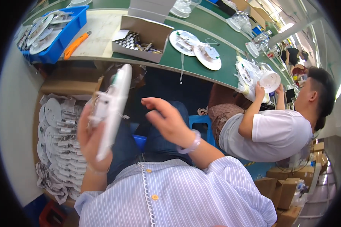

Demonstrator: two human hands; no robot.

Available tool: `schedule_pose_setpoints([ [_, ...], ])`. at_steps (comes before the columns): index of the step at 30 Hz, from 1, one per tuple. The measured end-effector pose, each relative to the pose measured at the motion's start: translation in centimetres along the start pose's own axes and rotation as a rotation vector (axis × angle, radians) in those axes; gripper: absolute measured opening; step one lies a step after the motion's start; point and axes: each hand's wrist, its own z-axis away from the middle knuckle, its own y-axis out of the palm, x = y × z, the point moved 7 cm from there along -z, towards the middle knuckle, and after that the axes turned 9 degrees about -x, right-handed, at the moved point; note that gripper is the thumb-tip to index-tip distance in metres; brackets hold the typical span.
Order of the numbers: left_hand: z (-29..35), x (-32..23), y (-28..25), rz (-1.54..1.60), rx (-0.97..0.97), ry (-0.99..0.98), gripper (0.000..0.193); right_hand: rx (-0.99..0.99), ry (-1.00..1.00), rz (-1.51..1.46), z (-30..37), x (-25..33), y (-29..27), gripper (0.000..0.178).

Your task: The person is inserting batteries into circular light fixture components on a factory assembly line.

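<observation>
My left hand (93, 140) grips a round white disc-shaped plate (116, 109), tilted up on its edge over my lap. Small fittings and a thin wire stick out of the plate's left face, partly hidden by my fingers. My right hand (168, 120) hovers to the right of the plate, apart from it, with thumb and fingers spread and nothing in them. To the left of my left hand, a cardboard box (70, 81) holds stacked rows of similar white discs (60, 140) with fittings and wires.
On the green bench (227, 72) lie two white discs (195, 49), a carton of small metal cylinders (138, 44), an orange-handled cutter (76, 44) and a blue bin of discs (70, 30). A co-worker (272, 128) at the right handles a white round part (270, 81).
</observation>
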Motion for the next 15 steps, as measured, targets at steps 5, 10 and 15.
schedule_pose_setpoints([
  [5,0.1,-0.3,3.1,-0.441,0.232,0.292,0.025,0.173,0.315,-0.588,0.9,2.1,-0.1,0.035],
  [10,0.0,-0.1,3.2,-0.369,0.23,0.24,0.028,-0.017,0.413,-0.695,-0.7,0.8,-1.9,0.027],
  [15,1.8,1.4,-0.6,-0.243,0.102,0.129,0.029,-0.37,0.282,-1.02,-3.5,1.8,-8.7,0.028],
])
